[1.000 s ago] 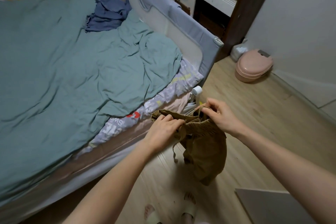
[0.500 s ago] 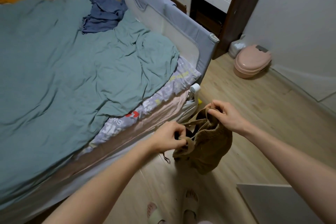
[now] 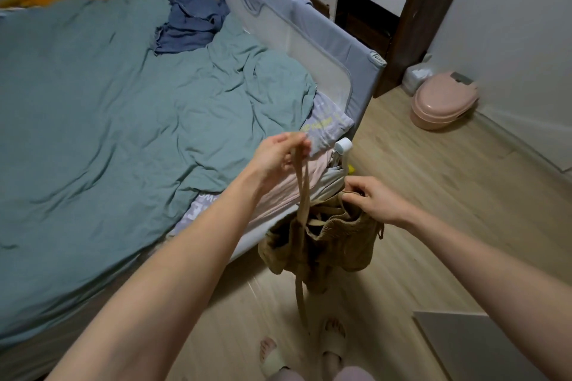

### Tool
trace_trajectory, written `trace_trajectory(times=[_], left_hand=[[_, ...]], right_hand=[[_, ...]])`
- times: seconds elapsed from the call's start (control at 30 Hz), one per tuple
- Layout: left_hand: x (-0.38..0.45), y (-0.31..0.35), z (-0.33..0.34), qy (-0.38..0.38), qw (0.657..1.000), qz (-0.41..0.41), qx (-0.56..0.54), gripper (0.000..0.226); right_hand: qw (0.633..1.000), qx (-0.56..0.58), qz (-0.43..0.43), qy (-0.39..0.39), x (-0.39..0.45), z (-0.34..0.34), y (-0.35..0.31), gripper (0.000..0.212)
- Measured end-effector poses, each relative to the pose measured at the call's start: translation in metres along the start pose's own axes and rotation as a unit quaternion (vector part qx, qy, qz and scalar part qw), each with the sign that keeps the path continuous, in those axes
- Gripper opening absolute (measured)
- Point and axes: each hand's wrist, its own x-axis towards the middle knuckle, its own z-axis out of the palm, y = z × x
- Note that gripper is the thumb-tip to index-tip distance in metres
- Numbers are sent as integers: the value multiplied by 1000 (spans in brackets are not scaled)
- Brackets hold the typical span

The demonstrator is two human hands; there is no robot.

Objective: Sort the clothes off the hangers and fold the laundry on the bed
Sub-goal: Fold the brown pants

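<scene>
Item 1: brown garment (image 3: 334, 241), ribbed fabric, hanging bunched in the air over the wooden floor (image 3: 433, 195), just beside the bed's near corner. I read it as held at 2 places.

Item 2: left hand (image 3: 278, 155), raised above the mattress edge, thumb and fingers pinching a long brown strap (image 3: 301, 195) of the garment. The strap runs down from the pinch, past the bunched cloth, and its loose end dangles toward the floor.

Item 3: right hand (image 3: 371, 198), lower and nearer the floor side, fingers curled tight round the garment's gathered top edge.

Item 4: bed (image 3: 216, 244), covered by a rumpled teal duvet (image 3: 108, 117). 1 dark blue garment (image 3: 192, 25) lies crumpled on it near the far side, beside the grey padded rail (image 3: 309, 28).

Item 5: dark wooden desk (image 3: 418, 9) with white drawers, beyond the rail.

Item 6: pink lidded container (image 3: 442, 102) on the floor by the wall.

Item 7: my view also takes in 2 feet in pale slippers (image 3: 334, 343) at the bottom edge.
</scene>
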Motion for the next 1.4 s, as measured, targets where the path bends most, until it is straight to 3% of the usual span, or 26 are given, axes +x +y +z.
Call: trace_trajectory(times=[0.1,0.27,0.47,0.57,0.7,0.83,0.97,1.03,1.17,1.4], left_hand=[[7,20,-5,53,996,49,-51,8],[13,59,-1,49,987,126,-85,10],[18,74,10,66,979,193,21,21],[15,80,19,29,982,166,87,21],[1,72,23,-101,970,120,185,20],[-11,72,31,-190,971,120,78,18],[-16,87,33,-203,969,143,-20,17],[-16,93,26,-196,969,148,-39,16],[-19,89,17,-189,974,123,-20,12],[-15,82,-5,-89,986,121,-68,19]], right_hand=[[1000,-2,-1,-17,2,3,-1,33],[1000,4,14,-22,4,12,-4,34],[999,10,32,-33,6,14,-12,33],[998,11,56,-4,7,17,-16,31],[991,33,70,106,8,17,-23,16],[992,22,86,88,16,12,-40,41],[986,85,83,118,25,14,-50,46],[983,120,92,105,22,10,-56,44],[986,159,53,0,12,0,-71,34],[983,180,27,41,21,0,-63,14]])
